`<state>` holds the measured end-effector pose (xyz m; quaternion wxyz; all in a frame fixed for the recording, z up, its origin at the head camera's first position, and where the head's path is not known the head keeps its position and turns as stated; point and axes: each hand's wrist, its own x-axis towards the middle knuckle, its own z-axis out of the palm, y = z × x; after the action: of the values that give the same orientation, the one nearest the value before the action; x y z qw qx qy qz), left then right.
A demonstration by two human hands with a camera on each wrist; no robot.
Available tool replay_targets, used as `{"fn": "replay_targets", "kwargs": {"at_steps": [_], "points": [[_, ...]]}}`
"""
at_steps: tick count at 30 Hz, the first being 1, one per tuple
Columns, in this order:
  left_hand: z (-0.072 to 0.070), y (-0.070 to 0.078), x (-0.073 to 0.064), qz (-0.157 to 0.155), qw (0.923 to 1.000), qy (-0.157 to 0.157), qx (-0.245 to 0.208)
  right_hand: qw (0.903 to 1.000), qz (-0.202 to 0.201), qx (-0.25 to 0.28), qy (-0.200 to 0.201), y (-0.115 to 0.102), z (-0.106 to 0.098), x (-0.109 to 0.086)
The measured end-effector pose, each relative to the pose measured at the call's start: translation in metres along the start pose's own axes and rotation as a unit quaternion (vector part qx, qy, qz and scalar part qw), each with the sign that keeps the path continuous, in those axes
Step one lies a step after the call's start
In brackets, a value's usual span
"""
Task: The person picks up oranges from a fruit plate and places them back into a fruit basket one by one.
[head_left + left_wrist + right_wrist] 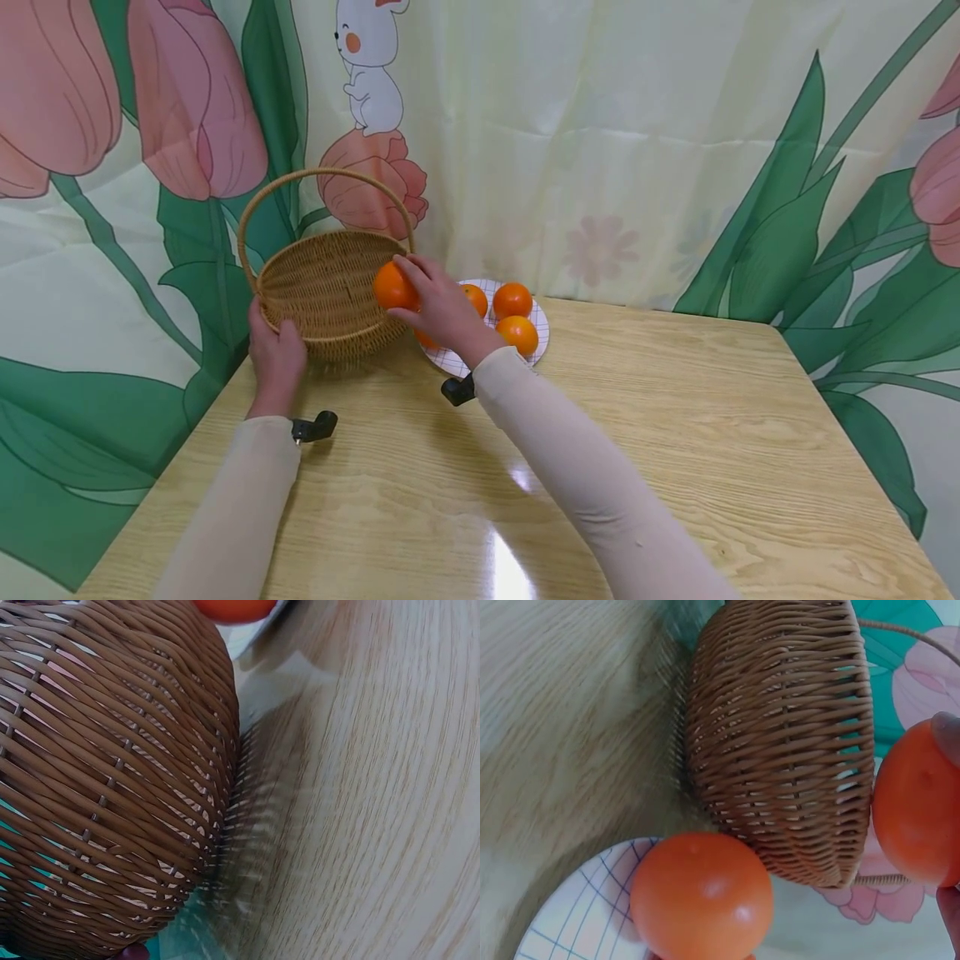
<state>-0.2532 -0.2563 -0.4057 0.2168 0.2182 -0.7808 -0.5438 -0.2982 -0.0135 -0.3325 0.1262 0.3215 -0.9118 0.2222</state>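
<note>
A brown wicker basket point(326, 287) with a tall arched handle stands at the back left of the table. My left hand point(276, 362) grips its near left rim; in the left wrist view the woven side of the basket point(112, 765) fills the left half. At the basket's right rim my right hand point(446, 308) holds an orange point(394, 287) between thumb and fingers. The right wrist view shows this held orange point(919, 802) just beyond the basket rim. Several more oranges point(513, 301) lie on a white plate point(542, 329) with a blue grid, partly hidden behind my right hand.
The wooden table point(637, 433) runs out to the right and toward me. Behind it hangs a curtain point(562, 150) printed with tulips and a rabbit. A black wrist camera mount point(315, 427) sticks out from my left wrist.
</note>
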Motion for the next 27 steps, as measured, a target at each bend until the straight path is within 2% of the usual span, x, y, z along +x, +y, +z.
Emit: {"fn": "replay_targets", "kwargs": {"at_steps": [11,16,27], "points": [[0.0,0.0,-0.001,0.014,0.9999,0.003,-0.008,0.9999,-0.016,-0.003,0.005,-0.011,0.01,0.015],[0.001,0.0,-0.001,0.008,0.9999,0.004,-0.006,0.9999,-0.012,-0.008,-0.007,-0.012,0.015,0.021],[0.003,-0.002,-0.002,0.017,0.9998,0.009,0.002,0.9991,0.007,0.01,-0.04,-0.019,0.026,0.032]]}}
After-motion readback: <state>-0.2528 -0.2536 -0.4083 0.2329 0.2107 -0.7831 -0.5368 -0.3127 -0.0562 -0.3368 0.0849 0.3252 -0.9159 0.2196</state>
